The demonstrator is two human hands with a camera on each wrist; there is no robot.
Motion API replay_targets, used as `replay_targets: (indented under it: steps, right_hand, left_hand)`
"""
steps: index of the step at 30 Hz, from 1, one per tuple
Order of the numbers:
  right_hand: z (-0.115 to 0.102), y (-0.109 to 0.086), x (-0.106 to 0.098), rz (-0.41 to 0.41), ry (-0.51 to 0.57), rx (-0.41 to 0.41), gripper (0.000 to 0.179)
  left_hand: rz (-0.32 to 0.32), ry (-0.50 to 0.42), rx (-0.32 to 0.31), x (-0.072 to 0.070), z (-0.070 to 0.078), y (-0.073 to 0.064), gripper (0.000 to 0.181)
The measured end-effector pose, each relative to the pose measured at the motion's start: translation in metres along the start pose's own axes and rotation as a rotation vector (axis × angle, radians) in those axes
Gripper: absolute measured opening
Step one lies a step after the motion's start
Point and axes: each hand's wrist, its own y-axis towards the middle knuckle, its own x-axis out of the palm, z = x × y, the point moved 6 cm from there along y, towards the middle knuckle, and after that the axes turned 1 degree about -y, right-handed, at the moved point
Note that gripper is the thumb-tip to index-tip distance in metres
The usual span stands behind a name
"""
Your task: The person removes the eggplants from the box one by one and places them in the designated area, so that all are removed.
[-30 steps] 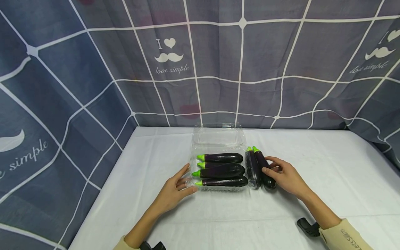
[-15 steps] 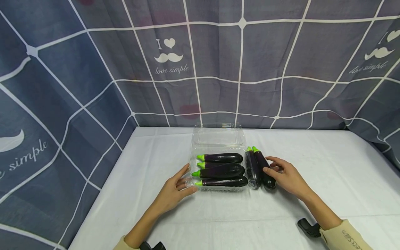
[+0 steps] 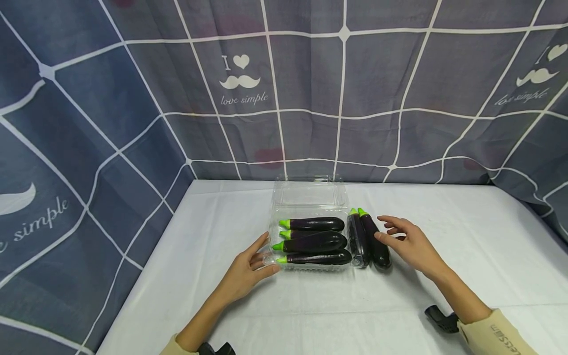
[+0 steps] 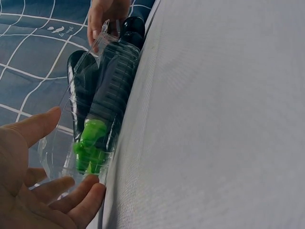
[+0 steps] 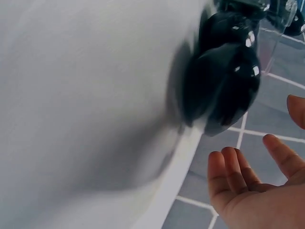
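Note:
A clear plastic clamshell container (image 3: 310,195), its lid tipped back, has several dark purple eggplants (image 3: 316,242) lying crosswise in it, green stems to the left. My left hand (image 3: 248,271) holds the container's near left corner; in the left wrist view the thumb (image 4: 40,126) is at the rim and the fingertips (image 4: 88,193) are low by the green stems. Along the right edge, one eggplant (image 3: 359,239) lies lengthwise with clear plastic about its near end. Another eggplant (image 3: 374,241) leans beside it. My right hand (image 3: 410,246) is just right of that one, fingers extended and holding nothing.
A white cloth (image 3: 310,315) covers the table. Grey-blue patterned curtains (image 3: 310,93) rise behind it and at both sides. A black wrist device (image 3: 441,320) sits by the right sleeve, and another (image 3: 217,349) by the left.
My right hand has drawn back slightly to the right from the rightmost eggplant, its fingers now spread. My left hand, the container and the eggplants look the same.

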Motion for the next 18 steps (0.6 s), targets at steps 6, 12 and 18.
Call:
replay_targets:
  steps: [6, 12, 18]
  right_hand:
    - [-0.02, 0.001, 0.002, 0.028, 0.04, -0.077, 0.041]
    - [-0.041, 0.002, 0.007, 0.008, 0.123, -0.132, 0.034]
    - [-0.055, 0.007, 0.019, -0.073, 0.202, -0.156, 0.035]
  left_hand:
    - [-0.004, 0.002, 0.004, 0.0, 0.0, 0.0, 0.086]
    - [-0.009, 0.006, 0.003, 0.0, -0.001, 0.001, 0.087]
    - [-0.013, 0.005, -0.002, 0.0, -0.001, 0.001, 0.087]
